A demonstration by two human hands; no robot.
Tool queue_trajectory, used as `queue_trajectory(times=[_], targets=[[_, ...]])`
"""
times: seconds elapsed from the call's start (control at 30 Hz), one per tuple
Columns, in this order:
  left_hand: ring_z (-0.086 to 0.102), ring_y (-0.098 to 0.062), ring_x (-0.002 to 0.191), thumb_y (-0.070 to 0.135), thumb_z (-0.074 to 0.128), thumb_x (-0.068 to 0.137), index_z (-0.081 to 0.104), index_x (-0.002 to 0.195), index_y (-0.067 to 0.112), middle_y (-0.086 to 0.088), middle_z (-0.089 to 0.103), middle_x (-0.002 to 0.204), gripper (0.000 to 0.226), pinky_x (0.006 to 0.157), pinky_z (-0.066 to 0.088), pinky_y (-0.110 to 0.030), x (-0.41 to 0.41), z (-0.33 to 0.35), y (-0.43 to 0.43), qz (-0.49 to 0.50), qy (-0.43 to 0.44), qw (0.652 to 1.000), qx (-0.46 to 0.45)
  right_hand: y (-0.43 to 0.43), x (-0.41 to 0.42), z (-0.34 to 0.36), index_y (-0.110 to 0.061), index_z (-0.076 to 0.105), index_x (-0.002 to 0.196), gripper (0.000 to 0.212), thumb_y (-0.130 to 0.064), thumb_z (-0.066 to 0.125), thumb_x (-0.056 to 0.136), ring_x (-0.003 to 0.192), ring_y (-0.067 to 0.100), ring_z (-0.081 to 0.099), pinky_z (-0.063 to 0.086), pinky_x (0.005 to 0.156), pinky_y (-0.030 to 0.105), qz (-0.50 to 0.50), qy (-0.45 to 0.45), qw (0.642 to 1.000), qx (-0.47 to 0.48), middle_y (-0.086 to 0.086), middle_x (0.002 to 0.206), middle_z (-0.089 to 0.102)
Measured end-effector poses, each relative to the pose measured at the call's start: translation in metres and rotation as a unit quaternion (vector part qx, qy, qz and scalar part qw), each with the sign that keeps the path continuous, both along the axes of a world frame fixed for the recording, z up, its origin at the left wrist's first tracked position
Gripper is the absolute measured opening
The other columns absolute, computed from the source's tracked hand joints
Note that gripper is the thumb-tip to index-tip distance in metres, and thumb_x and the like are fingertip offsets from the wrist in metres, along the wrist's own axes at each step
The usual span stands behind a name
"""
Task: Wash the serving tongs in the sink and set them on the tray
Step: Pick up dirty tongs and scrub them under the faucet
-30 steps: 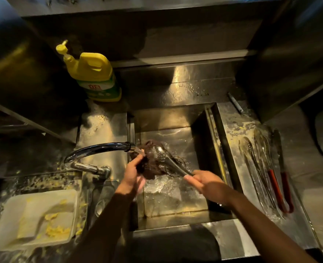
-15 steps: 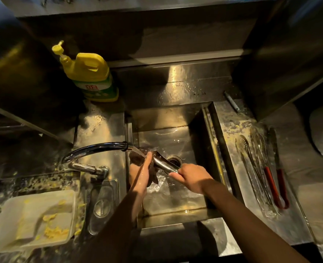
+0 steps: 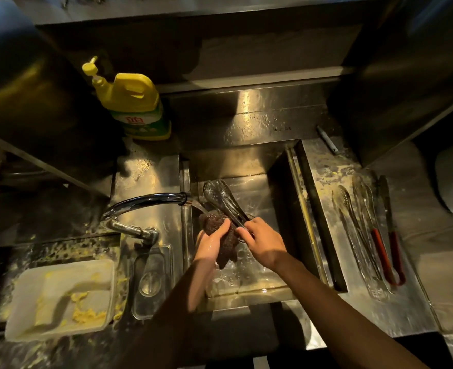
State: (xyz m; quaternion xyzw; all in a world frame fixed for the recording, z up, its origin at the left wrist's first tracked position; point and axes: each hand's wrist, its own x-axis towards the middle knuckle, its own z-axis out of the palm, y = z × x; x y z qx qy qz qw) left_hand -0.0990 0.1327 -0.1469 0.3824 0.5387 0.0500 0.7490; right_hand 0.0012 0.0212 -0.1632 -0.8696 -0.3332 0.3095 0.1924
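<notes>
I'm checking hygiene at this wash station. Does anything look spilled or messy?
Yes. Yellow food scraps are scattered over the counter left of the sink, around a white container that holds more. Pale residue also speckles the tray on the right, where other tongs lie. The water looks confined to the sink.

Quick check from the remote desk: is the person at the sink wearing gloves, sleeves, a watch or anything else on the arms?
Nothing is worn. The left hand and right hand are bare, with no gloves, and no rings or watch that I can see. Both forearms are uncovered as far as the frame shows. The left hand looks wet and glossy.
</notes>
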Motion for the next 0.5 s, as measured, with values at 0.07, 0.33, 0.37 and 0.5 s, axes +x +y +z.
queue_trajectory(times=[0.07,0.33,0.37,0.5], targets=[[0.074,-0.022,0.08,0.021,0.077,0.082,0.067,0.11,0.008,-0.011,0.075,0.095,0.032,0.062,0.059,-0.031,-0.001,0.01,-0.003,-0.023,-0.011,1.0,0.007,-0.003,-0.002,0.006,-0.019,0.059,0.088,0.034,-0.043,0.043,0.104,0.091,0.02,0.057,0.046,0.079,0.037,-0.017,-0.003,1.0,0.022,0.002,0.1,0.053],[0.073,-0.024,0.088,0.019,0.082,0.076,0.07,0.108,0.02,-0.003,0.077,0.094,0.035,0.078,0.059,-0.038,-0.012,0.034,-0.011,-0.15,-0.015,0.982,0.115,-0.022,-0.003,0.014,-0.011,0.073,0.099,0.021,-0.027,0.06,0.099,0.097,0.023,0.057,0.042,0.085,0.033,-0.143,0.014,0.984,0.109,0.007,0.1,0.067],[0.074,-0.024,0.089,0.02,0.082,0.076,0.07,0.108,0.022,-0.003,0.077,0.095,0.035,0.078,0.059,-0.039,-0.013,0.04,-0.012,-0.156,-0.028,0.98,0.121,-0.024,-0.002,0.019,-0.01,0.072,0.098,0.018,-0.024,0.06,0.098,0.097,0.022,0.057,0.042,0.086,0.032,-0.152,0.009,0.98,0.13,0.006,0.1,0.066],[0.073,-0.031,0.091,0.015,0.082,0.076,0.07,0.104,0.017,-0.007,0.077,0.094,0.029,0.079,0.058,-0.042,-0.005,0.068,-0.017,-0.157,-0.075,0.971,0.165,-0.036,0.003,0.053,-0.029,0.063,0.076,0.024,-0.017,0.062,0.097,0.087,0.004,0.056,0.043,0.08,0.024,-0.136,0.018,0.967,0.212,-0.009,0.089,0.056]])
